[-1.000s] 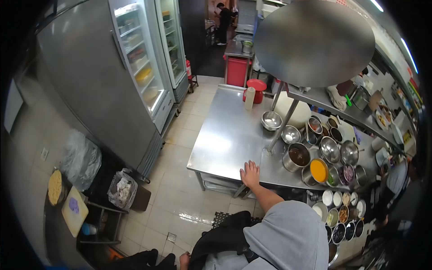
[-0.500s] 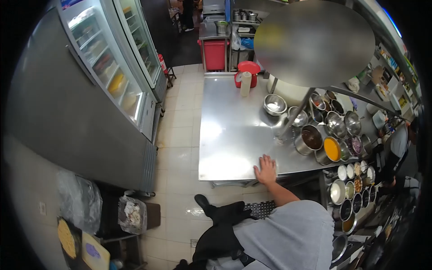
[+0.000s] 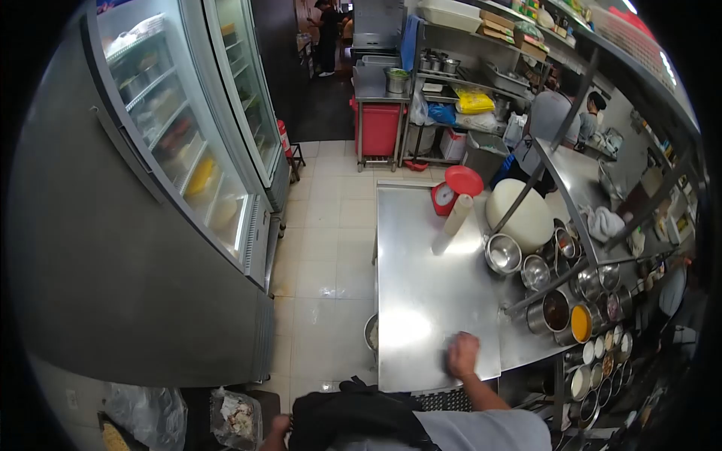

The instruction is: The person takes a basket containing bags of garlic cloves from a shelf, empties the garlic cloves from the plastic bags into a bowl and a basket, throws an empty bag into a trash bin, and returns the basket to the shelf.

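Observation:
My right hand (image 3: 463, 355) is on the front part of the steel table (image 3: 421, 286), its fingers curled under and blurred, so whether anything is in them cannot be made out. Low in the view, left of the black apron (image 3: 353, 417), part of my left hand (image 3: 277, 434) shows beside my body, its fingers hidden. Toward the table's far end stand a red scale (image 3: 445, 197) and a pale squeeze bottle (image 3: 458, 214). Steel bowls (image 3: 503, 254) sit right of them.
Tall fridges (image 3: 188, 150) line the left side. Pots, one with orange contents (image 3: 580, 323), crowd the right. An overhead steel shelf (image 3: 583, 188) rises there. People (image 3: 553, 120) stand behind it. A bin (image 3: 235, 417) is at lower left.
The view has turned, bringing the back shelves and people into sight. My right hand has gone from spread flat on the table to curled. My left hand has come into view at the bottom.

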Demonstrator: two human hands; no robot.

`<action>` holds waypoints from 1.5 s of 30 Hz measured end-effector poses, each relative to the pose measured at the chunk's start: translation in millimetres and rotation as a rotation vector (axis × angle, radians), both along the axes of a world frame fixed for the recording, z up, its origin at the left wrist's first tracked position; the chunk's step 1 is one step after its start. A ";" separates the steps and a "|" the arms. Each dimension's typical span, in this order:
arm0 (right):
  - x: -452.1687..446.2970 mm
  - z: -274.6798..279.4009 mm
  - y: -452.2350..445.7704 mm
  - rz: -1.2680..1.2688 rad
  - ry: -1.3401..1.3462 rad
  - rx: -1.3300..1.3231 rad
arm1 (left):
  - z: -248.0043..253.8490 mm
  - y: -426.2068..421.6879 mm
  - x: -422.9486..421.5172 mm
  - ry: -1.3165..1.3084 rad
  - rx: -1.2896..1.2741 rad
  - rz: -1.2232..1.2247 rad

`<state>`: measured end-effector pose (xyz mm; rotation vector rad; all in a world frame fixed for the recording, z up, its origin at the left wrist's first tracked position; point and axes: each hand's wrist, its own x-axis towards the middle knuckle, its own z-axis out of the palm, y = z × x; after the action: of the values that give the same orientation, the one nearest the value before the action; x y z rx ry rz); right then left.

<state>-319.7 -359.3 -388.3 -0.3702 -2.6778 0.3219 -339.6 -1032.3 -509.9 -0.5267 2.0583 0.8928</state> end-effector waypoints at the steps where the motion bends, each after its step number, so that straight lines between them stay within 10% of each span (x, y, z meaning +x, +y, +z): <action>1: -39.6 14.1 -30.4 0.083 0.070 -0.058 | 3.1 0.5 -34.3 -0.003 0.010 0.000; 11: -318.4 73.0 -239.4 0.473 -0.173 -0.690 | -15.8 40.3 -399.7 -0.024 -0.102 -0.552; 19: -302.7 28.8 -219.7 -0.277 -0.525 -0.701 | -12.6 103.9 -671.4 -0.036 -0.067 -0.833; 28: -427.9 18.5 -221.2 -0.357 -0.661 -0.809 | -10.9 227.2 -956.6 0.090 -0.070 -0.824; 39: -785.5 -10.3 -50.9 0.104 -0.847 -0.682 | 26.7 283.4 -1094.1 0.075 0.279 -0.514; 41: -853.5 -23.8 -13.9 0.217 -0.846 -0.544 | 30.9 270.1 -1103.5 0.051 0.017 -0.695; 43: -920.8 -17.1 22.2 0.272 -0.815 -0.455 | 6.9 231.2 -1104.7 0.397 -0.165 -1.511; 45: -993.6 25.4 55.0 0.291 -0.776 -0.408 | 2.4 224.3 -1112.1 0.294 -0.170 -1.422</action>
<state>-1313.3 -304.3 -362.9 -0.2505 -3.4266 0.9981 -1451.7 -808.1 -507.5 0.9842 2.0810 -0.0905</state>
